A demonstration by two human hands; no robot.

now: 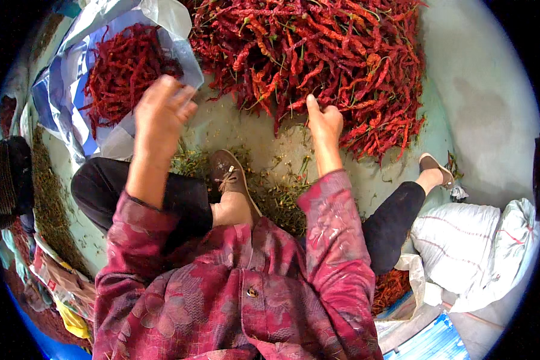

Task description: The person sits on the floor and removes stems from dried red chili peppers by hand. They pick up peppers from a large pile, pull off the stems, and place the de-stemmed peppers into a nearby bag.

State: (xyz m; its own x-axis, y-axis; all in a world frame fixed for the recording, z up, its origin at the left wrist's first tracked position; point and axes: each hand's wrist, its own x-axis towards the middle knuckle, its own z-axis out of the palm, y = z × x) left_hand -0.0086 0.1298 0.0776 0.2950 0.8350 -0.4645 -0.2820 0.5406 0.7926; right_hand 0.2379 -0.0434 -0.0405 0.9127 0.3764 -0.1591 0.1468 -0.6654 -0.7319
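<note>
A large heap of dried red chili peppers (pixel 306 49), many with stems, lies on the floor before me. My right hand (pixel 326 119) is at the heap's near edge, its thumb pointing up against the peppers; whether its curled fingers hold one is hidden. My left hand (pixel 164 101), blurred, is raised at the right side of an open plastic sack (pixel 186 58), with fingers bent and no pepper visible in it. Inside the sack is a pile of darker red chili peppers (pixel 123 76). Green stems and bits (pixel 279 202) are scattered on the floor between my feet.
A full white woven sack (pixel 459 238) stands at the right, beside an open bag (pixel 416 288) with red peppers. A blue and white panel (pixel 432 339) is at the lower right. Plastic packaging (pixel 60 279) and a strip of plant debris (pixel 54 193) lie at the left.
</note>
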